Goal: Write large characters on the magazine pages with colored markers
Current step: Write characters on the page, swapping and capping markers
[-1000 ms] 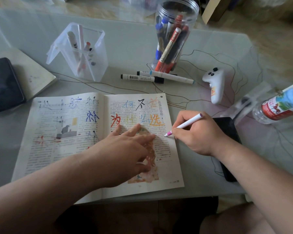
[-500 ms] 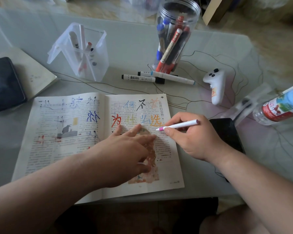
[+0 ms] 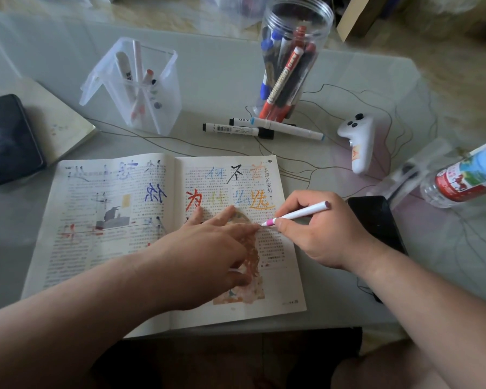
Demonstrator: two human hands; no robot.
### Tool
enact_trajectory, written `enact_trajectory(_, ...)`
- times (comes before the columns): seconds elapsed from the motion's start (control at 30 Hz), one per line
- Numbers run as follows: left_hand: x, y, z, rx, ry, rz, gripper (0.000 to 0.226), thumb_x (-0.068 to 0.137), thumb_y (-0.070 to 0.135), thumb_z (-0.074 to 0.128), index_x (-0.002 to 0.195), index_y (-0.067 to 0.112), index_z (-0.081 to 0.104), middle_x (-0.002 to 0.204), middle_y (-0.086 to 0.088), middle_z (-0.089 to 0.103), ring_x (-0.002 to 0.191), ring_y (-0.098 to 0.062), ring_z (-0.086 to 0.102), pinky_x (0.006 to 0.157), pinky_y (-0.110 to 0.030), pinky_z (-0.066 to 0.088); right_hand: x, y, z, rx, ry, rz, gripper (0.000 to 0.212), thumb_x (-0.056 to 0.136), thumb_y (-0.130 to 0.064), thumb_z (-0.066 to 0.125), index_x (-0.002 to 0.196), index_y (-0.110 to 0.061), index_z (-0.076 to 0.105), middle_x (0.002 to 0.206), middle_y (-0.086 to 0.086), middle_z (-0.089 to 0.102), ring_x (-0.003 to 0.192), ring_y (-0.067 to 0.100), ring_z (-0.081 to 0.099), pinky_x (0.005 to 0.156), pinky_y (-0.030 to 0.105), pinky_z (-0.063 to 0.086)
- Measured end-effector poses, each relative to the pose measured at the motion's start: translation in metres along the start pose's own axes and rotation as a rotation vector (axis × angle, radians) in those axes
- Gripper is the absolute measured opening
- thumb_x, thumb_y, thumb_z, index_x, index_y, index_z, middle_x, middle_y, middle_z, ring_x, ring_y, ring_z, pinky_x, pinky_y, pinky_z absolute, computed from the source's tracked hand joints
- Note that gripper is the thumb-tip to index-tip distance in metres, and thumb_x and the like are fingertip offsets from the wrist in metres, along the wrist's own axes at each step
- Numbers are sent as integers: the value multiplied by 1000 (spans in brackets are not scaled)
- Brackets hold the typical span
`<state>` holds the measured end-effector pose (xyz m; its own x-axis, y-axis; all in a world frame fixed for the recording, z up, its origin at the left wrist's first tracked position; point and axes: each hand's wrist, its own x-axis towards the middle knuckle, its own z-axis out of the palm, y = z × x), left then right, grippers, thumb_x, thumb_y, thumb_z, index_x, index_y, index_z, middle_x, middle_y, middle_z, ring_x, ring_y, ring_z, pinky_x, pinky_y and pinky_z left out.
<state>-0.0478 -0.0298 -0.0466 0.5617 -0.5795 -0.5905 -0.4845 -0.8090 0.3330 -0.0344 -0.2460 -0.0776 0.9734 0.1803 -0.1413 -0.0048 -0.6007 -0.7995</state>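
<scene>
With the left hand point(image 3: 208, 248) flat, fingers straight, pinning the magazine point(image 3: 96, 262) open on the bench point(image 3: 222, 74), and the right hand point(image 3: 314, 234) gripping the pink marker point(image 3: 298, 213), tip just below the orange character point(image 3: 260, 203), I judge a new character's first stroke comes next.

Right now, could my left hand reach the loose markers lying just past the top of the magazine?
Probably yes. The left hand lies flat on the right page of the magazine, and only page and bare table lie between it and the loose markers. It would have to leave the page.
</scene>
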Motion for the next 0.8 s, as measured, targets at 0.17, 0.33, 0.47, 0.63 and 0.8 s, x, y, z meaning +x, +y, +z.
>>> enact_trajectory(0.17,0,-1,1,-1,5,4,29,99,56,47,78,36,43,166,23,0,152,-15,-21,123,-59,0,-1,-4,-1,-3,-53,-9,14,80,-22,79,69,-18,72,70,5,70,71,34,63,61,43,48)
enact_trajectory(0.33,0,0,1,4,1,-2,30,99,57,47,78,36,45,166,22,0,152,-15,-20,123,-59,0,-1,-7,-3,-7,-71,13,14,81,-16,79,68,-17,72,70,4,70,72,27,63,63,40,50)
enact_trajectory(0.47,0,0,1,-1,7,2,32,99,56,47,75,36,42,166,23,0,152,-15,-20,123,-58,0,2,-11,-9,-36,-85,86,17,77,-11,79,64,-11,68,60,3,64,56,13,51,50,23,39)
enact_trajectory(0.63,2,-2,3,-3,34,19,31,99,55,49,74,37,42,165,25,2,152,-12,-18,124,-56,1,11,-7,-19,-214,-75,156,21,75,-12,73,60,-13,59,45,-13,52,46,7,43,42,15,31)
enact_trajectory(0.8,5,-9,9,-255,408,8,25,90,56,60,84,32,61,129,21,56,120,-3,48,106,-32,41,5,-11,-24,-111,80,14,16,70,-17,66,58,-11,57,51,3,54,48,10,42,44,20,32)
